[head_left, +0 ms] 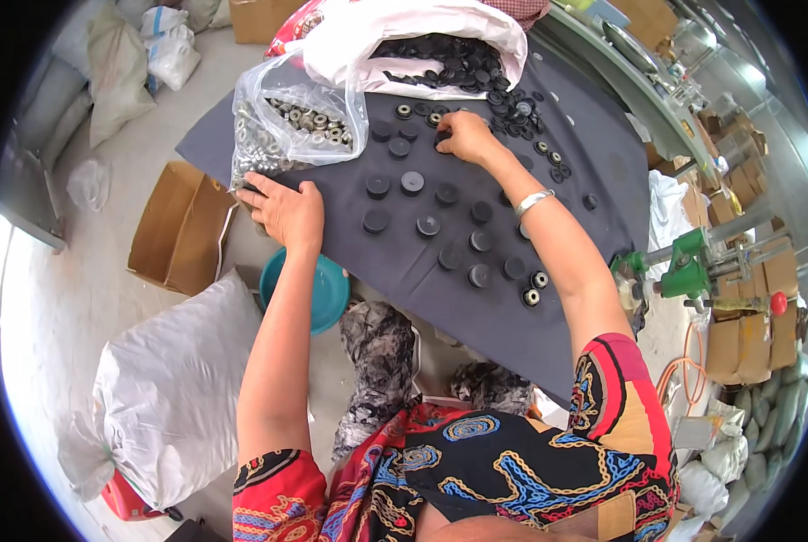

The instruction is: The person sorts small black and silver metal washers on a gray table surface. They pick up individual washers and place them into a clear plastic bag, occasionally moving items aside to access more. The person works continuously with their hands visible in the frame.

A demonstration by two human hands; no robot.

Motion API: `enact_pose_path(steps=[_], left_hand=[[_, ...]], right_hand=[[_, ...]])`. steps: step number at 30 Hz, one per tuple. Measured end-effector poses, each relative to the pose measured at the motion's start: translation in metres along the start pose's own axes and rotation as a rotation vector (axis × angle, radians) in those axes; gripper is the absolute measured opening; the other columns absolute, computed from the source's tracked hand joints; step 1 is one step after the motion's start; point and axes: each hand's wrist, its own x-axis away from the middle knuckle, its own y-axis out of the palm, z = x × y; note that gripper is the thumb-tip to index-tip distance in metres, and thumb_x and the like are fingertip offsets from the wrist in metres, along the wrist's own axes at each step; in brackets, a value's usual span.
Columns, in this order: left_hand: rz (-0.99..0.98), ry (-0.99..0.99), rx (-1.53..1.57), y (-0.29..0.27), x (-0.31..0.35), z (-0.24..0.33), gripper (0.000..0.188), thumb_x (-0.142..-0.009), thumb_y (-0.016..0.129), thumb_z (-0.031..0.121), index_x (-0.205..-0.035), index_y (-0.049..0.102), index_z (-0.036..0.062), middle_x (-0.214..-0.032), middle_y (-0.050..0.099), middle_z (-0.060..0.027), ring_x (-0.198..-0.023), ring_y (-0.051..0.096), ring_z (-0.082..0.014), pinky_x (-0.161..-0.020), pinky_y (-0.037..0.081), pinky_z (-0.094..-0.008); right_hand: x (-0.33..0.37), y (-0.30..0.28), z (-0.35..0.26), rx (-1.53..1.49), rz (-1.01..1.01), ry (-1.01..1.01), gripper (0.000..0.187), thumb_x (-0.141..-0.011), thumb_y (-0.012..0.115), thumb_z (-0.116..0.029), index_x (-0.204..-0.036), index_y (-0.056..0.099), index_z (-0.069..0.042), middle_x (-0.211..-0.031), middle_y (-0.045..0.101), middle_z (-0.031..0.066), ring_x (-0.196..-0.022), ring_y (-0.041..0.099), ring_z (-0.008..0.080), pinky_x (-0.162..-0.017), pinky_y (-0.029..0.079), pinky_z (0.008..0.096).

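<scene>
My right hand (pixel 469 140) reaches over the dark table cover with its fingers drawn together on a black round cap (pixel 442 138), mostly covered by the fingertips. My left hand (pixel 286 213) has its fingers apart, the fingertips against the lower corner of a clear plastic bag (pixel 354 113). Small metal ring-shaped parts (pixel 318 128) fill that bag. Several black caps (pixel 412 183) stand spread over the cloth between my hands. A few metal-centred rings (pixel 539 280) sit near my right forearm, and others lie close to my right fingers.
A white sack (pixel 503 41) spills loose black caps onto the table's far side. A green-handled press (pixel 689 262) stands at the right. Below the table's left edge are a cardboard box (pixel 180 226), a teal basin (pixel 330 298) and a large white sack (pixel 173 384).
</scene>
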Motion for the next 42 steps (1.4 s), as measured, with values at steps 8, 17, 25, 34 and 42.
enact_pose_path(steps=[8, 17, 25, 34, 42], left_hand=[[0.022, 0.005, -0.008, 0.003, -0.001, -0.002, 0.088, -0.075, 0.059, 0.025, -0.143, 0.013, -0.0042, -0.145, 0.015, -0.0354, -0.116, 0.042, -0.0497, -0.096, 0.042, -0.0478], [-0.021, -0.034, 0.015, -0.001, -0.001, 0.003, 0.088, -0.075, 0.06, 0.028, -0.144, 0.015, -0.0021, -0.145, 0.017, -0.034, -0.121, 0.038, -0.0516, -0.1, 0.039, -0.0482], [-0.009, -0.018, 0.012, 0.002, -0.002, 0.001, 0.088, -0.076, 0.06, 0.03, -0.144, 0.014, -0.0021, -0.145, 0.017, -0.0338, -0.122, 0.038, -0.0512, -0.1, 0.039, -0.0475], [-0.005, -0.02, -0.001, 0.001, -0.002, -0.001, 0.089, -0.076, 0.06, 0.03, -0.144, 0.014, -0.0023, -0.145, 0.017, -0.0337, -0.122, 0.038, -0.0505, -0.1, 0.039, -0.0473], [-0.001, -0.016, 0.001, 0.002, -0.002, -0.001, 0.089, -0.075, 0.06, 0.029, -0.144, 0.014, -0.0024, -0.145, 0.017, -0.0337, -0.122, 0.037, -0.0506, -0.1, 0.039, -0.0476]], right_hand=[[0.0, 0.006, -0.002, 0.083, -0.008, -0.01, 0.035, -0.067, 0.077, -0.015, -0.096, 0.067, 0.0, -0.096, 0.066, 0.0205, -0.094, 0.063, 0.0332, -0.083, 0.049, 0.0395], [0.017, 0.001, 0.001, 0.033, -0.092, -0.042, 0.041, -0.067, 0.076, -0.022, -0.101, 0.066, 0.0, -0.103, 0.065, 0.0206, -0.097, 0.062, 0.0328, -0.085, 0.049, 0.0385], [0.02, -0.035, 0.046, 0.081, 0.065, 0.071, 0.031, -0.07, 0.072, -0.022, -0.094, 0.069, -0.003, -0.09, 0.067, 0.018, -0.087, 0.065, 0.0313, -0.079, 0.051, 0.0392], [0.014, -0.003, 0.031, 0.343, -0.118, 0.056, 0.032, -0.077, 0.065, -0.012, -0.107, 0.063, -0.004, -0.105, 0.064, 0.018, -0.1, 0.061, 0.0324, -0.084, 0.05, 0.0396], [0.013, -0.004, 0.038, -0.483, -0.168, 0.371, 0.035, -0.077, 0.067, -0.011, -0.11, 0.063, -0.002, -0.103, 0.065, 0.019, -0.099, 0.061, 0.0327, -0.085, 0.049, 0.0382]])
